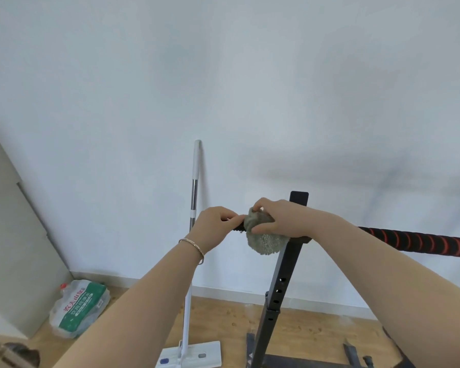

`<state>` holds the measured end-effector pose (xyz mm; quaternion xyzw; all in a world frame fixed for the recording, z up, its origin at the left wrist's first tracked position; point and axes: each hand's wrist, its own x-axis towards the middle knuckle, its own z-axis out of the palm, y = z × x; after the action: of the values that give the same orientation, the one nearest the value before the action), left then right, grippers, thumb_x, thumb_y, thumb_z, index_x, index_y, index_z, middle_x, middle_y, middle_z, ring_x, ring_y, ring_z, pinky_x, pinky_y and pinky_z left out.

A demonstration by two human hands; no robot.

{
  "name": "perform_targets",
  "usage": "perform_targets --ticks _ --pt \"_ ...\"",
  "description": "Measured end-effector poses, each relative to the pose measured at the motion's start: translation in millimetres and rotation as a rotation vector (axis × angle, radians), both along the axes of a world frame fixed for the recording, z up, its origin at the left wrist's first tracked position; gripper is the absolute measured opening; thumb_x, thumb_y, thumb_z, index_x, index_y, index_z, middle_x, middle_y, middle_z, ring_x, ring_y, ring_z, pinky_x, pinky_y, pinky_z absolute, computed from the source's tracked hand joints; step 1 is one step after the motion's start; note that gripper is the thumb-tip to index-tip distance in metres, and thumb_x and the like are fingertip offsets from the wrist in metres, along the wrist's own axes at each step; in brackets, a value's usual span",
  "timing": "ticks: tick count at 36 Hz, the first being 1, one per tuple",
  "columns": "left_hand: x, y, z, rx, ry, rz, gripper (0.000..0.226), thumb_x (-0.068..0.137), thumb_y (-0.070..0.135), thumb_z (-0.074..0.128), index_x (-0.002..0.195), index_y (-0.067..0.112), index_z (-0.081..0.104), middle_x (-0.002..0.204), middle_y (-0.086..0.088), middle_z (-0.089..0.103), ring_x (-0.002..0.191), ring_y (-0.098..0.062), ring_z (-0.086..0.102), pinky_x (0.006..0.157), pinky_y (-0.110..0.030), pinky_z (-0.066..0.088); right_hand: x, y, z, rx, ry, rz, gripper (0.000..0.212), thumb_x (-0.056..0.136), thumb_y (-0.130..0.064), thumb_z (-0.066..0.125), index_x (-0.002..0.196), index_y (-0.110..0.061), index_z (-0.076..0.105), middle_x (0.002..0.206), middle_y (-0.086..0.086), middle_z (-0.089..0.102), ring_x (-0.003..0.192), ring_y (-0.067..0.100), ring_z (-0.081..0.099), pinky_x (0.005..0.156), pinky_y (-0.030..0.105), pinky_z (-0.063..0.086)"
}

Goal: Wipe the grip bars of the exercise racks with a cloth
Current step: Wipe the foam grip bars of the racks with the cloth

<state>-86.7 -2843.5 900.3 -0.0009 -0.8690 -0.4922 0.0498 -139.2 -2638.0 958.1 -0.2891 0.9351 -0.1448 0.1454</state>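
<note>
A black grip bar with red spiral stripes [420,241] runs from the right edge leftward across a black rack upright [290,264]. Its left end sticks out past the upright. A grey-green fuzzy cloth [263,241] is wrapped over that end and hangs below it. My right hand [279,221] grips the cloth around the bar, thumb underneath. My left hand [214,229] holds the bar's left tip, fingers curled, just left of the cloth. A thin bracelet sits on my left wrist.
A flat mop [193,208] leans on the white wall behind my left hand, its white head on the wooden floor. A large plastic water jug [79,308] lies at lower left beside a grey panel. The rack's black base [303,359] spreads over the floor below.
</note>
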Motion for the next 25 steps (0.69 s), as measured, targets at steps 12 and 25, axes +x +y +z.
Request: perform_targets --ticks 12,25 --pt "-0.3 -3.4 13.3 0.276 0.058 0.24 0.017 0.093 0.019 0.051 0.096 0.02 0.067 0.089 0.006 0.067 0.082 -0.011 0.062 0.066 -0.022 0.045 4.3 9.0 -7.4 -0.106 0.265 -0.056 0.023 0.099 -0.026 0.056 0.108 -0.034 0.075 0.105 -0.008 0.059 0.102 0.013 0.054 0.092 0.03 0.044" --pt "11.9 -30.8 -4.1 0.332 0.018 0.537 0.021 0.099 0.02 0.046 0.118 0.016 0.052 0.093 0.001 0.059 0.077 -0.015 0.057 0.062 -0.026 0.045 5.9 -23.8 -10.2 -0.211 0.215 -0.061 0.016 0.094 -0.031 0.065 0.109 -0.026 0.067 0.095 -0.014 0.065 0.094 0.009 0.062 0.083 0.031 0.053"
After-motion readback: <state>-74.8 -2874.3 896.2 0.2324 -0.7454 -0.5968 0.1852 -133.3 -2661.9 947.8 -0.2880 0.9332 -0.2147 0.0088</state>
